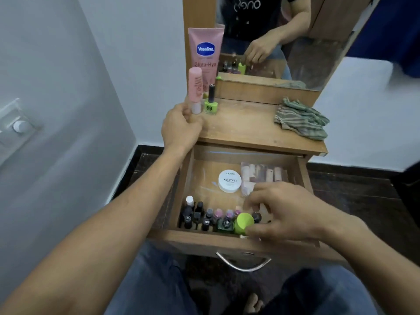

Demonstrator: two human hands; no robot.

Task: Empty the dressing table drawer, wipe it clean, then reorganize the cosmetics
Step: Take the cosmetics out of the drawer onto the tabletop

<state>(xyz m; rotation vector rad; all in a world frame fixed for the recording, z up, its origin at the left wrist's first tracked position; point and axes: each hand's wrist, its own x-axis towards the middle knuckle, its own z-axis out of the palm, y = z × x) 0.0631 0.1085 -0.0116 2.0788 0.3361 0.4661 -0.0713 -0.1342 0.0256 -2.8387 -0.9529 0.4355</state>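
Wooden drawer [304, 176] stands pulled open below the dressing table top [250, 128], and much of its front right corner is hidden from me under my right hand [288, 212]. That hand reaches in over the row of nail polish bottles [204, 218] along the front wall, fingers curled around a lime green cap [244, 222]; whatever body lies below the cap is covered, so I cannot name it. A clear pouch of small tubes [261, 175] lies at the back right, blurred and partly masked by my knuckles. Beside it sits a white round nail polish jar [230, 180]. My left hand [181, 126] is raised at the table's left edge, closed on the base of a slim pink tube [195, 87] held upright. Just beside it stands a green nail polish bottle [211, 104], with a large pink Vaseline tube [205, 51] behind. A striped green cloth [301, 119] lies crumpled on the right of the top.
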